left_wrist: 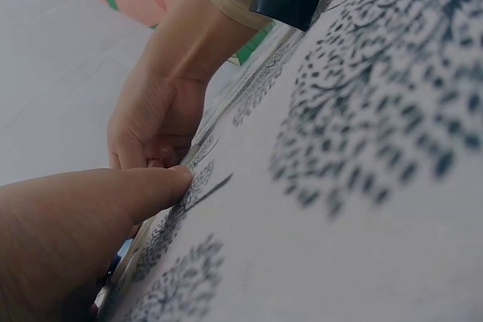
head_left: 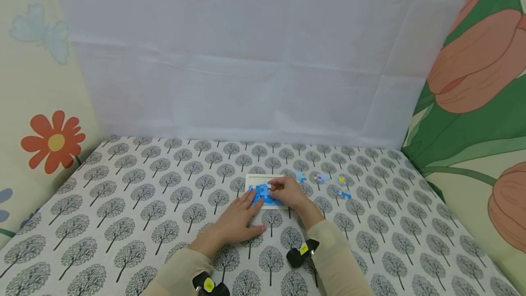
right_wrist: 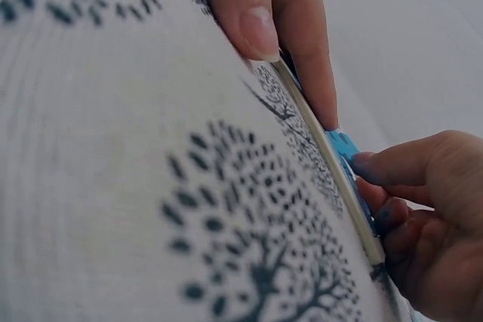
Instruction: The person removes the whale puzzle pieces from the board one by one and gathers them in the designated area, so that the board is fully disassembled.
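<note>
A white-framed puzzle tray (head_left: pixel 254 178) lies on the cloth with joined blue pieces (head_left: pixel 260 194) in its lower part. The left hand (head_left: pixel 235 219) rests at the tray's left and near side, fingers extended onto the blue pieces, thumb out over the cloth. Over the tray's right part, the right hand (head_left: pixel 289 192) pinches a blue piece (right_wrist: pixel 343 143) between thumb and fingers, as the right wrist view shows. In the left wrist view the left thumb (left_wrist: pixel 143 190) is close in front of the right hand (left_wrist: pixel 155 122), and the pieces are mostly hidden.
Loose puzzle pieces lie right of the tray: a blue one (head_left: pixel 301 177), a pink and purple one (head_left: pixel 321 178), a yellow one (head_left: pixel 341 179) and a blue and orange one (head_left: pixel 344 194). The tree-patterned cloth (head_left: pixel 181 198) reaches back to a white curtain (head_left: pixel 246 58).
</note>
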Demonstrator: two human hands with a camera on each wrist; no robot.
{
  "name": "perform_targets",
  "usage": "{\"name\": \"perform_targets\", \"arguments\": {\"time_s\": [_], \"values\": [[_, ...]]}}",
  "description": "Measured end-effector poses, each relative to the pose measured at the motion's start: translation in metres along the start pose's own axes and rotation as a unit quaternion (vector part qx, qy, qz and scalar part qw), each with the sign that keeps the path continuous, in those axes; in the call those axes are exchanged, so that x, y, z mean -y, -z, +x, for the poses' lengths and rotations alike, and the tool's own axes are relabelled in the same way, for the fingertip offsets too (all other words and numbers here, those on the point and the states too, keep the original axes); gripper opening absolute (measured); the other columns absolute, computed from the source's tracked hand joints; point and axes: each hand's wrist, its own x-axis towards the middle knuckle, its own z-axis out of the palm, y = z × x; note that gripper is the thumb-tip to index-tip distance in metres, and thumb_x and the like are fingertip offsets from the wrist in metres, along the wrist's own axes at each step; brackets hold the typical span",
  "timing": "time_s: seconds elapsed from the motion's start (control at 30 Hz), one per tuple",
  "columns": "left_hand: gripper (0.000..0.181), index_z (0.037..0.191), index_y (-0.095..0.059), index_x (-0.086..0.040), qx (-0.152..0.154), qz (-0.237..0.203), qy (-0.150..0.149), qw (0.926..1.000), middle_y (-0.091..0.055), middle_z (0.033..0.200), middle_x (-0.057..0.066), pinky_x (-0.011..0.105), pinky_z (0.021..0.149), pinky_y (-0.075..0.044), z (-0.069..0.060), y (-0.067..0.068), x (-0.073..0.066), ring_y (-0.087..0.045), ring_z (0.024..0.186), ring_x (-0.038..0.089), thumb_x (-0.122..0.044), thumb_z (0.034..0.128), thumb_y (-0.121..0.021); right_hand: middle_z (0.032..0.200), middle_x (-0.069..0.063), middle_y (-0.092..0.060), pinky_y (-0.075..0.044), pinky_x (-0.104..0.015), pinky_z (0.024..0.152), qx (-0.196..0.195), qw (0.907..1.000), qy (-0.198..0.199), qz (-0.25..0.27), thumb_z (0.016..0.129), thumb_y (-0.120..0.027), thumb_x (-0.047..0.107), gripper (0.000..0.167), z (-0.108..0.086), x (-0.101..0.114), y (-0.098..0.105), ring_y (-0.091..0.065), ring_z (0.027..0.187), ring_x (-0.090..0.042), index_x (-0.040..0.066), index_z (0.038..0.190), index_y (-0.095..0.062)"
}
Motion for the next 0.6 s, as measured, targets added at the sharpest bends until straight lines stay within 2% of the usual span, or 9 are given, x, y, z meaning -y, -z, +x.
{"name": "perform_targets", "arguments": {"time_s": [0.6], "values": [[0.066, 0.132, -0.034, -0.001, -0.001, -0.006, -0.001, 1.0000, -0.018, 0.137, 0.025, 0.050, 0.097, -0.018, -0.0001, -0.0010, 0.0005, -0.013, 0.125, 0.036, -0.043, 0.0833, -0.050, 0.077, 0.000, -0.056, -0.045, -0.025, 0.064, 0.003, 0.9995, -0.020, -0.025, 0.075, -0.065, 0.004, 0.029, 0.0017, 0.0027, -0.0005, -0.053, 0.070, -0.012, -0.001, 0.103, -0.060]]}}
